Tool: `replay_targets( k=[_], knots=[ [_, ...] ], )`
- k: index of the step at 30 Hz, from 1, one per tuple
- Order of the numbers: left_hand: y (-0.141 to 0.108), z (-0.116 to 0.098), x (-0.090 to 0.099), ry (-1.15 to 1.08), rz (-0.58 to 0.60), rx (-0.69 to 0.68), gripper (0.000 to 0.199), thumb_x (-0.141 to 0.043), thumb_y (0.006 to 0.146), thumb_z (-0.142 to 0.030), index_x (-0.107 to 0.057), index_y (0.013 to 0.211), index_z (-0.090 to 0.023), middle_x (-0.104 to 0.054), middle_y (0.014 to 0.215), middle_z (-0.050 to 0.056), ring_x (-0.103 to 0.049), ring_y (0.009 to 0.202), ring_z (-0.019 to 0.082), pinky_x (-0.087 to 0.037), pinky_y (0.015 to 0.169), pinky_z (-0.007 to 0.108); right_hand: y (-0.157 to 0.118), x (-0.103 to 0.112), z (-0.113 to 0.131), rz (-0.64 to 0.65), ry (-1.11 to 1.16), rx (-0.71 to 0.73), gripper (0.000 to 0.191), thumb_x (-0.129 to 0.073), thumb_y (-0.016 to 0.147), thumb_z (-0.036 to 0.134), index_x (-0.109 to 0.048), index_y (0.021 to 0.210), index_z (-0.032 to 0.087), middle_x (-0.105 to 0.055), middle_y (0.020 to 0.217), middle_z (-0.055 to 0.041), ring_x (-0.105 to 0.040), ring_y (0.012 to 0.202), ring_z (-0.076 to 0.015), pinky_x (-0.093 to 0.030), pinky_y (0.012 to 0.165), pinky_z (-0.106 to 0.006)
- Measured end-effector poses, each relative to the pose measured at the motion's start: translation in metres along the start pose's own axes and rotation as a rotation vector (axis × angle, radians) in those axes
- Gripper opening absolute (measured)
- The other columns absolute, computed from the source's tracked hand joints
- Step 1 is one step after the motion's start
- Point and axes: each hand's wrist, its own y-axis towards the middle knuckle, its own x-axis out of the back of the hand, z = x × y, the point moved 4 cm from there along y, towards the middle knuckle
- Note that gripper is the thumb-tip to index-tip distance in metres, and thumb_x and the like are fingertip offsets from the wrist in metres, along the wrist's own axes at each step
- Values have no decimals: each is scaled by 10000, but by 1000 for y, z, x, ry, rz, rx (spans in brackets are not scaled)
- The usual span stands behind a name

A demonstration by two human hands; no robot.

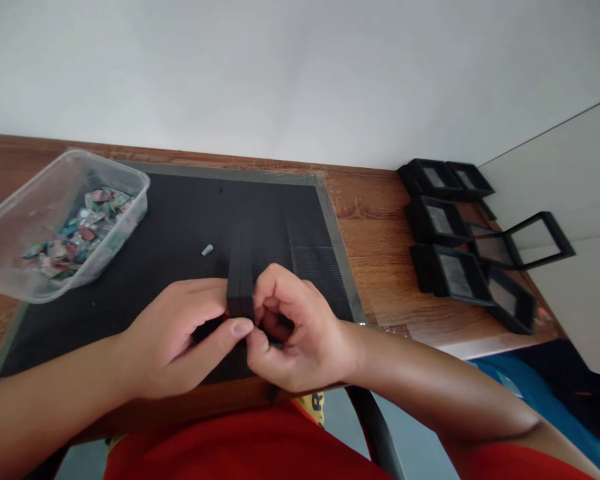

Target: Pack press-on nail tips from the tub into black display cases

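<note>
Upright between my two hands stands a thin black frame case (241, 280), seen edge-on with a seam down its middle. My left hand (190, 333) grips it from the left, thumb across the near lower edge. On the other side, the curled fingers and thumb of my right hand (295, 327) pinch at its near right edge. A small pale green stone chip (207, 250) lies on the black mat (180, 207), just left of the case. Whatever is inside the case is hidden.
A clear plastic tub (75, 287) of mixed coloured stone chips (87, 233) sits tilted in view at the left. Several black frame cases (435, 220) are grouped on the wooden table (365, 227) at the right, one standing open (540, 240). A white wall (280, 80) rises behind.
</note>
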Motion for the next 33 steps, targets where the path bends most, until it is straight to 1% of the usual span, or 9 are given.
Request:
replay_targets(
  k=[4, 8, 12, 14, 21, 24, 27, 29, 33],
  knots=[
    [-2, -5, 0, 60, -59, 48, 265, -505, 1135, -270, -664, 929, -215, -733, 849, 16, -679, 741, 145, -569, 694, 251, -1, 3, 4, -39, -53, 26, 283, -599, 818, 102, -430, 981, 261, -457, 692, 138, -372, 477, -22, -304, 468, -164],
    [-3, 0, 10, 115, -101, 105, 225, -524, 1125, -279, -681, 976, -222, -725, 856, 16, -675, 756, 154, -576, 733, 272, -4, 14, 9, -69, -43, 50, 318, -608, 805, 115, -411, 997, 274, -463, 710, 126, -368, 480, -40, -280, 465, -194],
    [1, 13, 18, 20, -93, 120, 200, -531, 1123, -262, -672, 986, -229, -723, 858, 8, -706, 798, 160, -578, 749, 279, -7, 25, 6, -86, -16, -23, 323, -635, 844, 110, -415, 1009, 279, -471, 703, 120, -363, 483, -52, -259, 464, -214],
    [1, 19, 21, -15, -127, 123, 177, -514, 1117, -229, -652, 1007, -243, -699, 861, 0, -705, 814, 161, -588, 756, 288, -6, 29, 1, -101, 24, -67, 296, -642, 885, 131, -429, 1028, 279, -463, 694, 115, -389, 497, -68, -264, 470, -224],
    [-10, 23, 31, 22, -347, 196, 170, -477, 1146, -285, -604, 1034, -276, -654, 990, 11, -687, 949, 179, -581, 864, 358, -4, 39, -11, -231, 267, -86, 147, -604, 1043, 206, -500, 1135, 256, -555, 797, 65, -495, 635, -105, -414, 578, -235],
    [-13, 21, 30, 52, -310, 201, 152, -468, 1145, -286, -608, 1086, -281, -636, 1009, 10, -676, 958, 167, -560, 862, 352, -5, 39, -12, -254, 270, -98, 197, -618, 1044, 227, -512, 1207, 249, -522, 792, 80, -452, 612, -96, -384, 564, -231],
    [-12, 19, 28, 130, -232, 172, 124, -497, 1121, -250, -616, 1136, -279, -652, 1003, 0, -664, 901, 148, -536, 793, 331, -4, 36, -13, -248, 212, -153, 425, -807, 939, 315, -508, 1233, 248, -545, 788, 91, -432, 594, -87, -359, 529, -226],
    [-10, 19, 29, 150, -227, 152, 132, -502, 1110, -225, -620, 1141, -279, -661, 1003, -5, -669, 895, 148, -540, 795, 329, -3, 33, -14, -240, 164, -219, 543, -905, 848, 296, -499, 1207, 251, -541, 753, 112, -410, 572, -73, -325, 501, -214],
    [-5, 18, 36, 285, -254, 134, 171, -483, 1122, -244, -635, 1191, -283, -717, 1059, 4, -718, 958, 164, -576, 859, 329, 1, 31, -21, -199, 130, -423, 400, -772, 915, 242, -467, 1174, 253, -533, 694, 126, -422, 550, -69, -319, 499, -205]
  ],
)
